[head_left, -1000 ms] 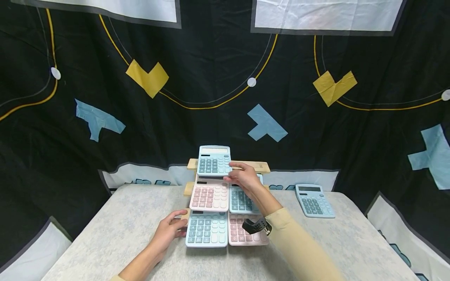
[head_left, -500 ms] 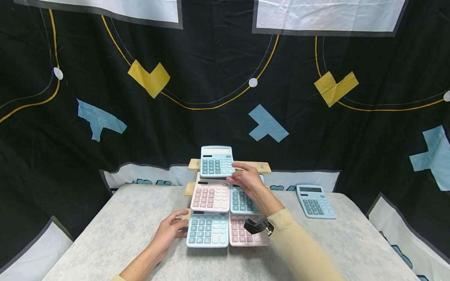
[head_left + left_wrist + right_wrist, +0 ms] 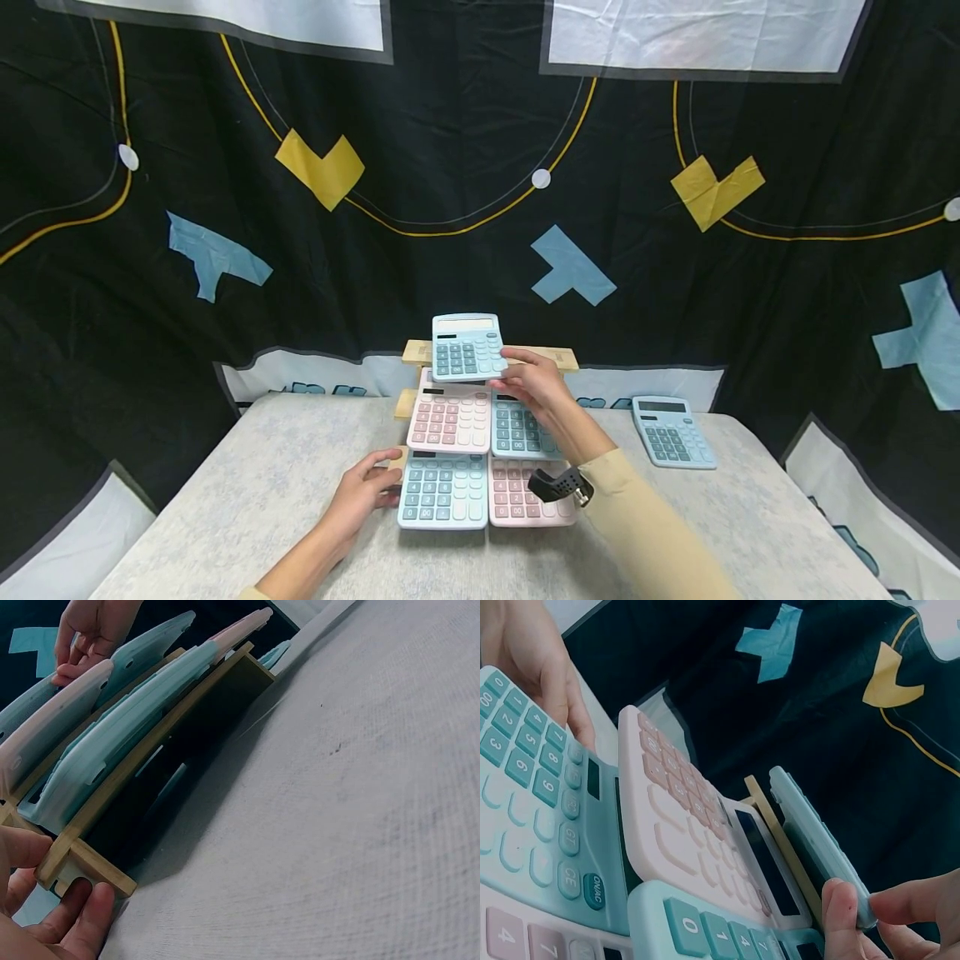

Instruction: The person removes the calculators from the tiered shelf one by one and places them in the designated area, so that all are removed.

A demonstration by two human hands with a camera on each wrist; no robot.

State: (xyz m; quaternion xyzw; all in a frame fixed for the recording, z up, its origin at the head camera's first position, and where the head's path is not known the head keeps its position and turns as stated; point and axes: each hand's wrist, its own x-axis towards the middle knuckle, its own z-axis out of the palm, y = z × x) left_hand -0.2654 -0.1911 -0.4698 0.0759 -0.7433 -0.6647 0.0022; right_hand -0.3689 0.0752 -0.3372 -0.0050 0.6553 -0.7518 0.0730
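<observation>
My right hand (image 3: 536,387) pinches the lower right edge of a blue calculator (image 3: 467,350) at the top tier of a wooden rack (image 3: 547,355). In the right wrist view, thumb and fingers hold that calculator (image 3: 821,844) by one corner, tilted by the top rail. Below it, a pink calculator (image 3: 447,417) and a blue one (image 3: 521,432) fill the middle tier. The bottom tier holds a blue calculator (image 3: 442,493) and a pink one (image 3: 517,507). My left hand (image 3: 363,492) grips the rack's lower left corner (image 3: 105,870), thumb above and fingers beneath in the left wrist view.
Another blue calculator (image 3: 673,432) lies on the table (image 3: 247,483), right of the rack. A dark cloth backdrop (image 3: 450,275) with blue and yellow tape hangs right behind the table. My right forearm passes in front of the pink calculator on the bottom tier.
My right hand has shifted the held calculator slightly to the right along the top tier. The left hand has stayed on the rack's corner.
</observation>
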